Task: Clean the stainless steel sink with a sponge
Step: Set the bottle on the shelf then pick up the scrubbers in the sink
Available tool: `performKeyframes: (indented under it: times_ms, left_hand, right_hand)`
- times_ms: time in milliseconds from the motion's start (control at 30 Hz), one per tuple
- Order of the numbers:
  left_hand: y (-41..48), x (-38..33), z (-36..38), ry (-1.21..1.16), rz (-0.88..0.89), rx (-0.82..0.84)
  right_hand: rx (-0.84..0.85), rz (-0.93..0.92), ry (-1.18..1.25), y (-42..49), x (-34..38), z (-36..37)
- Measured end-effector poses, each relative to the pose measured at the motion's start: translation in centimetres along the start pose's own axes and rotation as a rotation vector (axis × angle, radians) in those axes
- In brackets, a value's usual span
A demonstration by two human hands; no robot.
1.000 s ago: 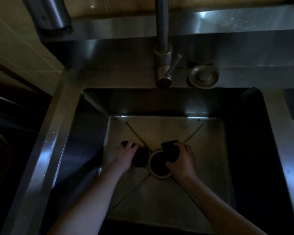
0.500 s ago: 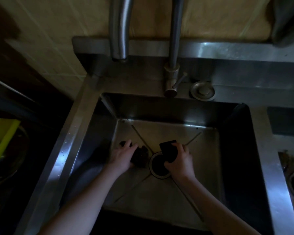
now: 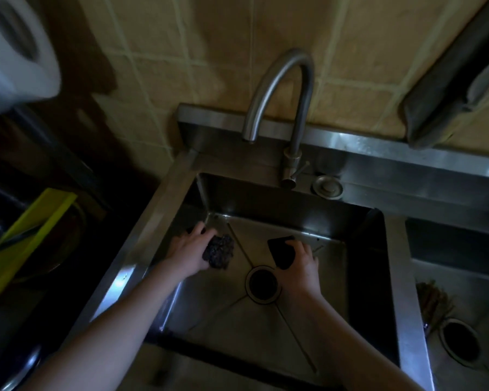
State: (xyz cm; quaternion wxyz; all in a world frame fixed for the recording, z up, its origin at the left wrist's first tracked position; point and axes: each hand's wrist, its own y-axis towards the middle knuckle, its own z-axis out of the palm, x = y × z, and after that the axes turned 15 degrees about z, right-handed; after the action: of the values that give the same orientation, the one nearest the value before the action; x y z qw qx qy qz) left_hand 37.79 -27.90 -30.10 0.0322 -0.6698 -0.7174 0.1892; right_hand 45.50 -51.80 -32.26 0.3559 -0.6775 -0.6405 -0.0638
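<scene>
One steel sink (image 3: pixel 398 277), left grip (image 3: pixel 189 251) curled round scrubber (image 3: pixel 219 251), right grip (image 3: pixel 301 266) clutching sponge (image 3: pixel 281 253)

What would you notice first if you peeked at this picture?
Two hands down in the steel sink: the left hand holds a rough dark scrubber near the back left corner, the right hand holds a dark sponge just behind the round drain. A curved tap arches over the back edge.
</scene>
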Motion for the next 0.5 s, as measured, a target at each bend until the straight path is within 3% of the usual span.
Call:
performKeyframes:
  times_ms: [500]
  left_hand:
    - [-7.8, 1.3, -8.2, 0.037, -0.080, -0.133]
  right_hand:
    - [0.003, -0.245, -0.030, -4.4, 9.1, -2.3]
